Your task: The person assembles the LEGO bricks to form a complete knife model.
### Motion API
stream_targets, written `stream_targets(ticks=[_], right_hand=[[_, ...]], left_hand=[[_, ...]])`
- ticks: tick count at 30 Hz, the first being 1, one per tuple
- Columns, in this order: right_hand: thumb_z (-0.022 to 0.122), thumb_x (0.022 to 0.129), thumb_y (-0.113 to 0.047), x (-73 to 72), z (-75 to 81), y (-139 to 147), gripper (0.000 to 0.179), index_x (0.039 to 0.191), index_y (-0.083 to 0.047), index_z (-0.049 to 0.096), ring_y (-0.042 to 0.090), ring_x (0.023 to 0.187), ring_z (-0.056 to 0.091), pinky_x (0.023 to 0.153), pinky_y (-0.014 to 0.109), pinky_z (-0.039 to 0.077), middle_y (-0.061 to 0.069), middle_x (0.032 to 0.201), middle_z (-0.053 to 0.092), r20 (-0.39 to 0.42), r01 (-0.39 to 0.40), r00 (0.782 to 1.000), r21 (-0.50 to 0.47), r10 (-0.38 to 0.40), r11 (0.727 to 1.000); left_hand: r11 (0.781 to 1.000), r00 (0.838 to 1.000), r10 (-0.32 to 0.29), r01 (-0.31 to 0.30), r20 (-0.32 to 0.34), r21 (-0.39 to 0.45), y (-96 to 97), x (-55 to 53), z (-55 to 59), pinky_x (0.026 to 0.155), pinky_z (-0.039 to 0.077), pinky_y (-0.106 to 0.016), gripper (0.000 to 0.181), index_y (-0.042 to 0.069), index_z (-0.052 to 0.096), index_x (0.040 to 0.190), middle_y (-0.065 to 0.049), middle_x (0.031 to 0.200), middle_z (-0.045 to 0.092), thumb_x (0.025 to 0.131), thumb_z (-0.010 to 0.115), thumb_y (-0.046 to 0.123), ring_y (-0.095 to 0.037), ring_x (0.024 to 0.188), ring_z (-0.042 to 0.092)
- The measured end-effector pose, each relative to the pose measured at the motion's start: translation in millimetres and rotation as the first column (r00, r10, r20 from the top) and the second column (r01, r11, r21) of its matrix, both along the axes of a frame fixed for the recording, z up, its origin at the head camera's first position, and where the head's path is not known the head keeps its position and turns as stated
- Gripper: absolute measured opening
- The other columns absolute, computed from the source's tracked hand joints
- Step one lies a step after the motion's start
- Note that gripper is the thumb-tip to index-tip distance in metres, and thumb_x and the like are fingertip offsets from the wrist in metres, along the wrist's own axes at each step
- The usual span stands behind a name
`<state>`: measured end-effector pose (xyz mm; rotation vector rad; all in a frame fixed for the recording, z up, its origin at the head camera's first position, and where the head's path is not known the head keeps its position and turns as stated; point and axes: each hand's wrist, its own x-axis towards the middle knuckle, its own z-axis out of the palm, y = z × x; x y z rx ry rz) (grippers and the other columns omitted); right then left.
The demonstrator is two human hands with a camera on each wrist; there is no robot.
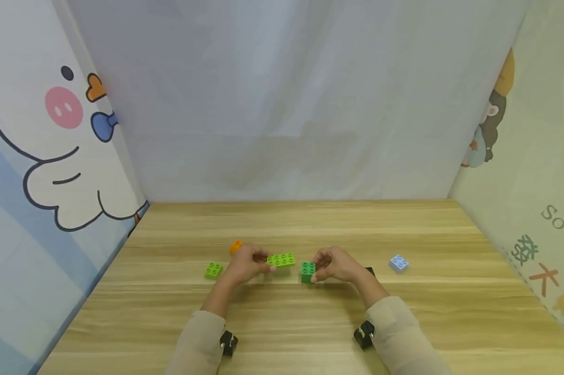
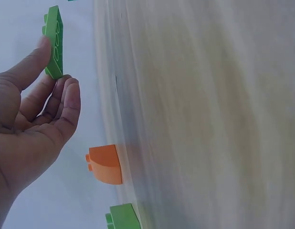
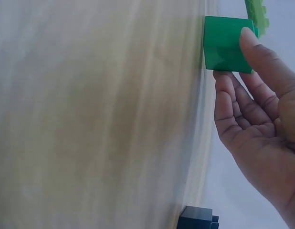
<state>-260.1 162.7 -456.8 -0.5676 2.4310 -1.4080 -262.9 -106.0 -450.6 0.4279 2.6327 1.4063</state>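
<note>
Between thumb and fingers, my left hand (image 1: 247, 266) pinches one end of a long, thin light green toy building brick (image 1: 282, 260) with two rows of studs. The left wrist view shows this brick (image 2: 54, 45) raised above the tabletop, its hollow underside partly visible. My right hand (image 1: 339, 264) grips a dark green building brick (image 1: 308, 273), thumb on the near face and fingers behind. That brick (image 3: 226, 44) is tall, with its studs upward in the head view. A small gap separates the two held bricks, side by side at the middle of the table.
Left of my left hand lie an orange curved brick (image 1: 235, 247) and a small light green brick (image 1: 213, 270). A black brick (image 3: 195, 218) sits beside my right wrist, mostly hidden in the head view. Farther right is a light blue brick (image 1: 399, 263). Cloth hangs behind the wooden table (image 1: 291, 323).
</note>
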Motion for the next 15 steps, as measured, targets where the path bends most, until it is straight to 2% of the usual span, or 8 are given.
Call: stream_targets(ticks=[8,15], right_hand=[[0.079,0.072,-0.004,4.1,-1.8,4.4,0.031,0.096,0.003,0.06,0.021,0.08,0.059,0.07,0.034,0.051,0.007,0.085,0.063,0.028,-0.001,1.0,-0.023,0.002,1.0],[0.078,0.074,-0.005,3.1,-2.2,-1.4,0.034,0.101,0.003,0.06,0.022,0.085,0.059,0.075,0.034,0.05,0.009,0.092,0.063,0.068,0.015,0.998,-0.059,-0.011,0.998]], left_hand=[[0.998,0.999,-0.046,0.045,0.022,0.052,14.3,3.8,1.0,0.075,0.049,-0.033,0.033,0.002,0.066,0.106,-0.004,0.092,0.061,0.078,0.077,0.015,-0.018,0.086,0.056],[0.992,0.998,-0.07,0.07,-0.006,0.108,20.7,4.5,3.3,0.069,0.048,-0.03,0.03,0.0,0.066,0.102,-0.005,0.085,0.061,0.075,0.077,0.009,-0.018,0.079,0.056]])
